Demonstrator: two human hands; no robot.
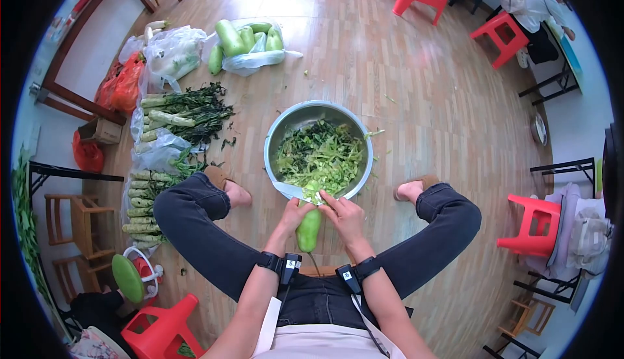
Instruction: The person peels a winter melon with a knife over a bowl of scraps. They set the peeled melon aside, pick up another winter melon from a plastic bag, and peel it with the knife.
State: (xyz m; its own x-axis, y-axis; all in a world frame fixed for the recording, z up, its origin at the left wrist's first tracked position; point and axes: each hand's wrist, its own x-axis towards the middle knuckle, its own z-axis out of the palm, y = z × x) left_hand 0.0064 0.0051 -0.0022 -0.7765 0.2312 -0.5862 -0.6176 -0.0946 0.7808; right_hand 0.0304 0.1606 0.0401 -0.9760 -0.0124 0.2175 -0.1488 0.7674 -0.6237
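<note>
At the near edge of the basin [370, 157], our left hand [293, 215] and right hand [344, 216] half-curl at gourd [307, 234], grip on it and knife [288, 191] unclear; slicing probably wants steadiness next.

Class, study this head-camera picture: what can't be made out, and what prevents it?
All in the head view:
Near end of the flat, pale, blade-like tool: hidden among the fingers of the left hand and right hand.
Bottom of the round, silver metal basin: buried under chopped green vegetables.
Contents of the crumpled orange-red plastic bag: hidden by its folds.
Print on the white label of the black left-wrist device: too small.
</note>
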